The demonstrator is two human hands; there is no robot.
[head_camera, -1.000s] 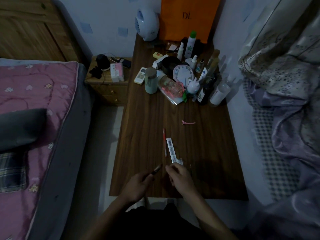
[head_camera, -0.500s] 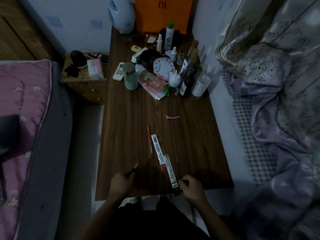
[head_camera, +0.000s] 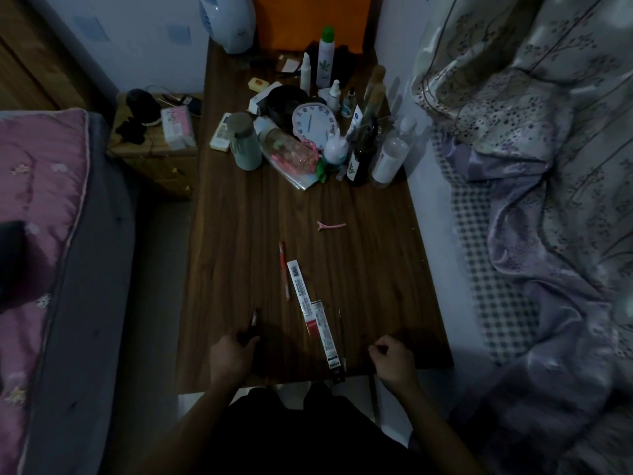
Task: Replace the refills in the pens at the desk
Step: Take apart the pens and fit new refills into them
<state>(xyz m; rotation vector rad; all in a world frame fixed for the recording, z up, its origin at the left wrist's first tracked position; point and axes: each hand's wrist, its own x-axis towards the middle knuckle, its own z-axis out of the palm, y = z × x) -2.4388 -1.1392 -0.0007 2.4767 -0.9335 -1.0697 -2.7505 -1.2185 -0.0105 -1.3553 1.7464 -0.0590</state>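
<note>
The wooden desk holds a red pen near its middle. To the pen's right lie two white refill packets, end to end, reaching the near edge. A loose thin refill rests beside the nearer packet. My left hand grips a dark pen that points away from me. At the near right edge, my right hand is closed in a pinch. A thin dark refill seems to hang from it below the edge.
A pink hair clip lies beyond the pens. Bottles, a white clock, a green cup and other clutter crowd the far half. A pink bed is on the left, bedding on the right, and a nightstand is beside the desk.
My right hand dragged a packet to the near edge, then let go and moved right. My left hand kept hold of the dark pen. The view shifted left.
</note>
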